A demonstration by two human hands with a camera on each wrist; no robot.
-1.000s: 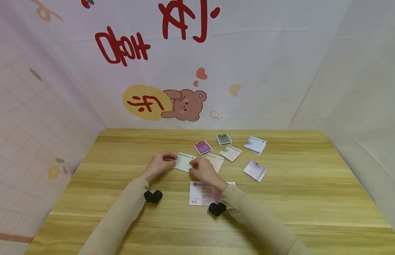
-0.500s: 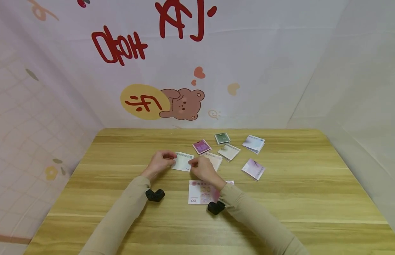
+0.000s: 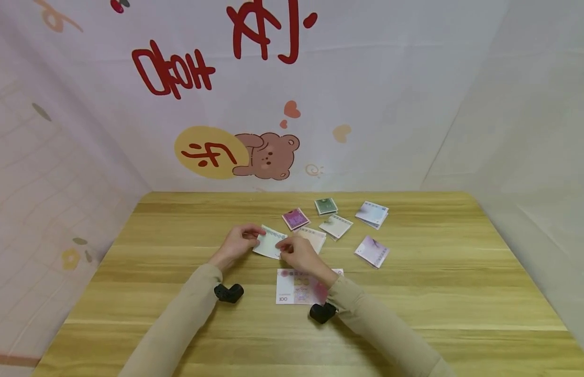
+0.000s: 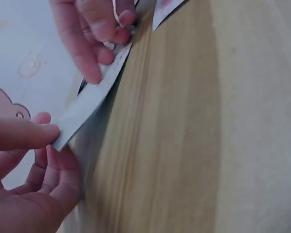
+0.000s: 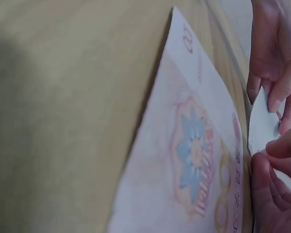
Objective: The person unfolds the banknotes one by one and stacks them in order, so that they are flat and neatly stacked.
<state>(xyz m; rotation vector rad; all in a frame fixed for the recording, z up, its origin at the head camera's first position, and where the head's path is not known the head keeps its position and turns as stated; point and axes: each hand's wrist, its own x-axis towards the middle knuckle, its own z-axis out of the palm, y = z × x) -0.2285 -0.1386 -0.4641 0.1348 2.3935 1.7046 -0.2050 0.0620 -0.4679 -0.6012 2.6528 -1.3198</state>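
A pale green banknote point(image 3: 268, 243) is held between both hands over the table. My left hand point(image 3: 236, 244) pinches its left end between thumb and fingers, as the left wrist view shows on the banknote point(image 4: 89, 104). At the other end, my right hand point(image 3: 300, 255) pinches it near the lower corner. The note looks slightly bowed and tilted. Below my right wrist lies a flat pink-and-white 100 banknote point(image 3: 292, 293), its right part covered by the arm. A pale pinkish note point(image 3: 315, 238) lies just behind my right hand, which hides part of it.
Several folded notes lie on the wooden table point(image 3: 438, 293): purple point(image 3: 295, 220), dark green point(image 3: 326, 206), cream point(image 3: 336, 226), pale blue point(image 3: 371, 213) and lilac point(image 3: 373, 251). A cloth backdrop point(image 3: 390, 94) with a printed bear point(image 3: 270, 157) rises behind the table's far edge.
Both hands keep hold of the green banknote. It has tilted a little, its right end dipping and its surface curving slightly. The other notes stay put; the view has shifted slightly.
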